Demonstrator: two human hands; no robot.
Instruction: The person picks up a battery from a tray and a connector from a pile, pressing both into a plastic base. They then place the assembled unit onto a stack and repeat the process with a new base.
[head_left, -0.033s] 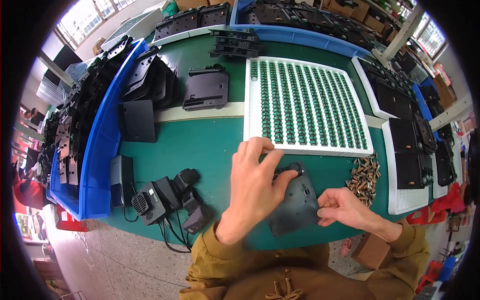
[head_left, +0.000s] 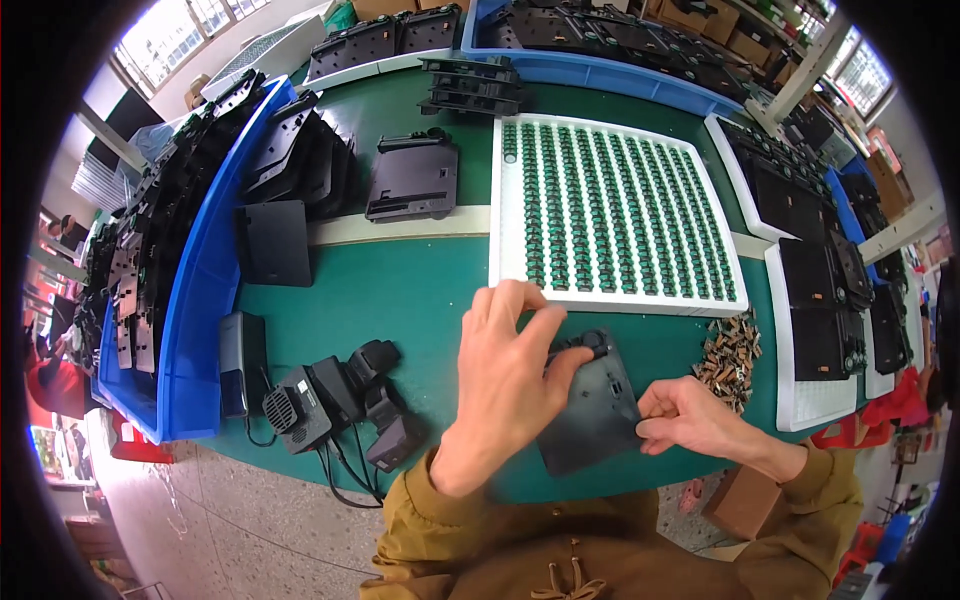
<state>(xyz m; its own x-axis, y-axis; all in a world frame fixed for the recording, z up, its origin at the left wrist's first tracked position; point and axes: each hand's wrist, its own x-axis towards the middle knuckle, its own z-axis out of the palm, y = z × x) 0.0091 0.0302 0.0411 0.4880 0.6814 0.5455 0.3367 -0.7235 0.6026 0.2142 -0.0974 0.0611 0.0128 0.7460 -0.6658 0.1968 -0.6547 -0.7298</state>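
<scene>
The black panel lies on the green table, near me beyond the white tray. The left hand arches at its top, the right bunches at its edge; I cannot tell whether either clamps it. A black device's pale label is too small to read.

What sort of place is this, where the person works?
Probably an assembly workshop: the green worktable bears a pile of small metallic pieces and a white rectangular tray with rows of small green parts; a long blue plastic bin holds many flat black parts.
</scene>
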